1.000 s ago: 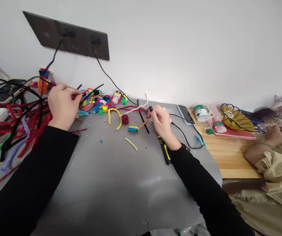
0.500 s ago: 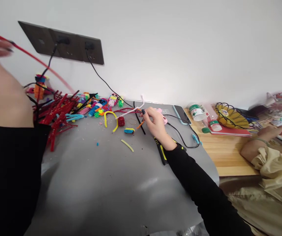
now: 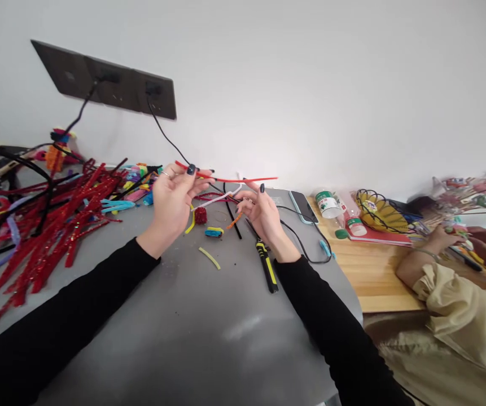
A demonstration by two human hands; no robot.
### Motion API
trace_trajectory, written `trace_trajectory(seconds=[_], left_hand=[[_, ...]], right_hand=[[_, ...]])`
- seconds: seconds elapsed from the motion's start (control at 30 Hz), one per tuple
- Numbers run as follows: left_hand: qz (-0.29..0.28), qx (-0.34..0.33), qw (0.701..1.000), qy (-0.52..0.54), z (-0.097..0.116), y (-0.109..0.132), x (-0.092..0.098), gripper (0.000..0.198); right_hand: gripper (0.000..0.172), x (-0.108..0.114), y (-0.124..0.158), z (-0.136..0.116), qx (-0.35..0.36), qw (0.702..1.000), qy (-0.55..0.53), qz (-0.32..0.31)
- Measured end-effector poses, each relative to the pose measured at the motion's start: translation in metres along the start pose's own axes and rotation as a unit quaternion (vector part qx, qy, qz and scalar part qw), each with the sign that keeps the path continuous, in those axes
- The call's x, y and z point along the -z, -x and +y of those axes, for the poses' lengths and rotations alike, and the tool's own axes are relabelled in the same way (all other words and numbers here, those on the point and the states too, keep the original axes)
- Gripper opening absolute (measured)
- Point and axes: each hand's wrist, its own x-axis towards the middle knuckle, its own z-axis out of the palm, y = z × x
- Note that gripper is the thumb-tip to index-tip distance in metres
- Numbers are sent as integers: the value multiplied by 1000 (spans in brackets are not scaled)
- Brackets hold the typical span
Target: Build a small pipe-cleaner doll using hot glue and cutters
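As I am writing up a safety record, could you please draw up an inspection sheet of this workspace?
Surface: grey tabletop, with small specks and a short yellow-green strip.
Work items: red strip raised above the tabletop; dark red block and blue-and-yellow piece lying apart.
Clutter: heap of mostly red strips at the left; yellow-and-black handled tool; phone.
Hands: left hand holds the red strip; right hand is close by, its grip unclear.
Cables: black wall cable hangs from a socket panel; black looping cable curves near the phone.
Surroundings: wooden table, with a co-worker's hand above it.
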Motion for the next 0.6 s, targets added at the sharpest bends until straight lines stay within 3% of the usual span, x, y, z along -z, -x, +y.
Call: trace_trajectory(seconds=[0.17,0.27,0.4,0.6], left_hand=[[-33,111,993,-19,-19,11,9,33],[-59,147,986,-49,-20,17,16,42],[-74,144,983,-85,-21,19,23,46],[-66,132,981,-127,-24,18,28,47]], right_hand=[[30,13,-5,-5,31,991,-7,133],[27,20,-7,-9,58,984,23,166],[41,21,-5,-16,77,977,167,108],[56,16,5,-16,116,932,340,50]])
